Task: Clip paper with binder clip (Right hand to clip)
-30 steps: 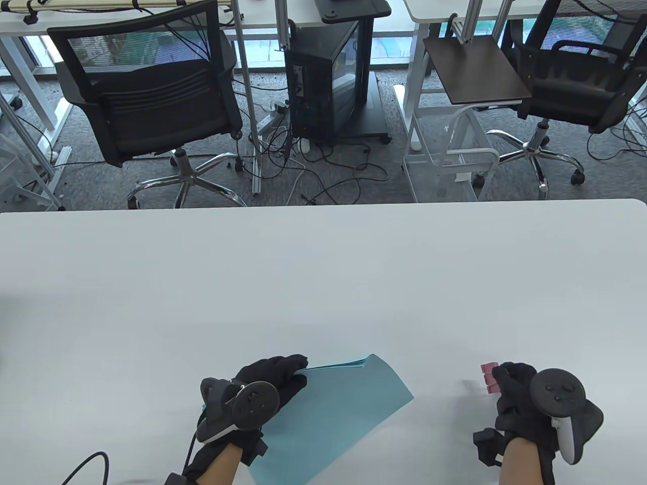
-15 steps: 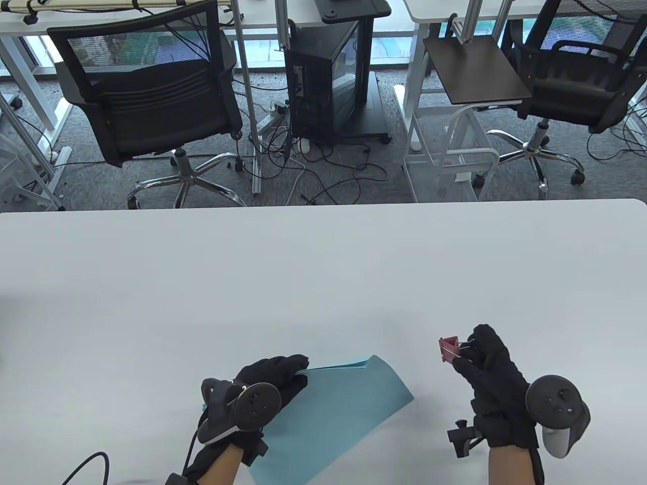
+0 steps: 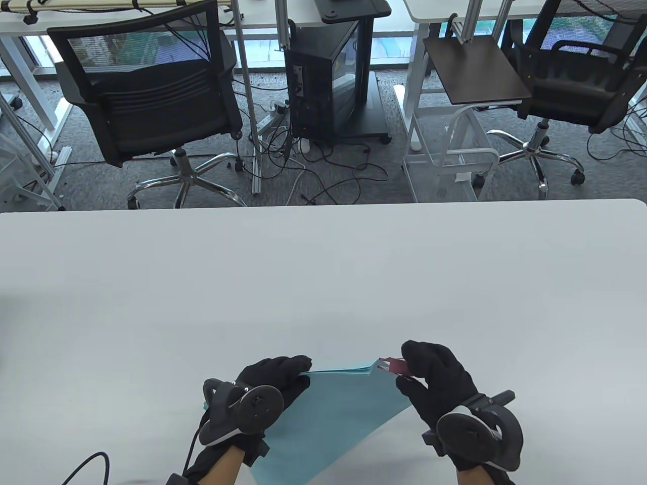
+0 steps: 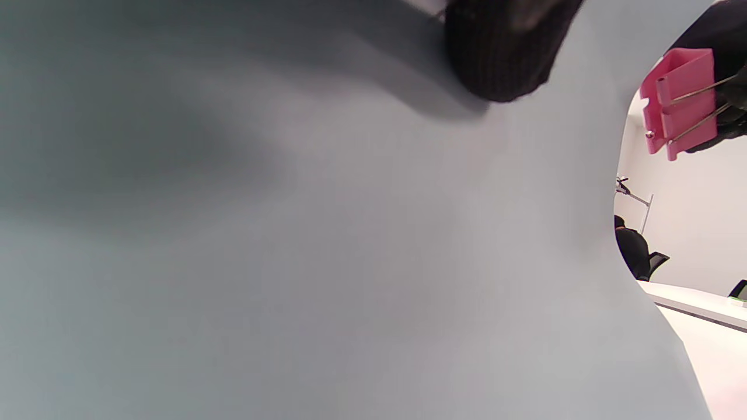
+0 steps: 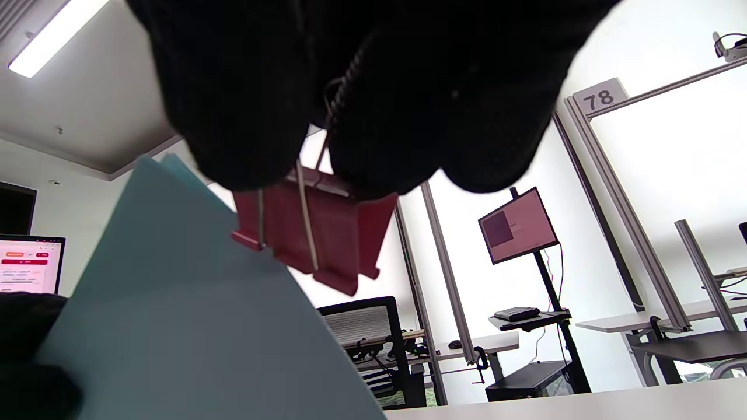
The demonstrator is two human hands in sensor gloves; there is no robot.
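Near the front edge of the white table, about midway along it: a stack of light-blue paper, lifted and bowed, its far corner raised off the surface. On that stack's left side, the left hand in a black glove, fingers curled over the far left edge of the sheets and gripping them; round tracker strapped across its back. In the left wrist view, mostly the grey-blue underside of the paper, with one dark gloved fingertip pressed on it near the top edge.

At the raised far-right corner of the stack, the right hand, also black-gloved, pinching the wire handles of a pink binder clip between thumb and fingers. Handles squeezed together, mouth of the clip spread apart and pointed toward the paper's corner. From the table view, clip touching or just beside that corner; whether the sheets already sit inside its mouth cannot be told there. In the right wrist view, the binder clip hanging below the gloved fingers, its lower left lip overlapping the tip of the paper. In the left wrist view, the same clip just beyond the curved right edge of the sheets.

Beyond the table's far edge, two black office chairs, a dark computer tower on a wheeled stand, and loose cables on grey carpet.
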